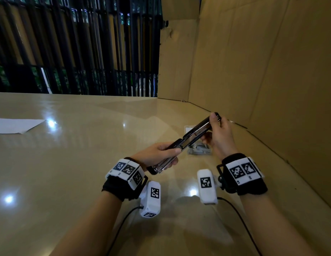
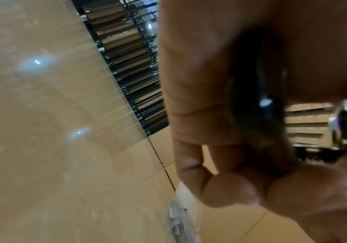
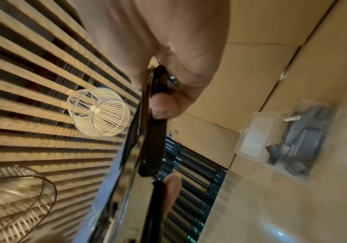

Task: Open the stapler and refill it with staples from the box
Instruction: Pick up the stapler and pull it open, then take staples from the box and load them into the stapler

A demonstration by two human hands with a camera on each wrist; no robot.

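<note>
A black and chrome stapler [image 1: 190, 136] hangs above the table, swung wide open along its length. My left hand [image 1: 157, 156] grips its near half, whose metal rail [image 1: 163, 166] sticks out toward my wrist. My right hand [image 1: 217, 133] pinches the far end of the black top arm [image 3: 153, 148]. Under the stapler, on the table, lies a clear plastic staple box [image 3: 257, 136] with its lid open and grey staple strips [image 3: 301, 144] inside. The left wrist view is mostly filled by blurred fingers [image 2: 230, 189] round the dark stapler body [image 2: 257, 102].
A tall cardboard wall [image 1: 262, 71] stands along the right and back right. A white sheet of paper [image 1: 15, 125] lies at the far left of the glossy beige table [image 1: 78, 163]. Dark vertical bars [image 1: 78, 52] run behind the table's far edge.
</note>
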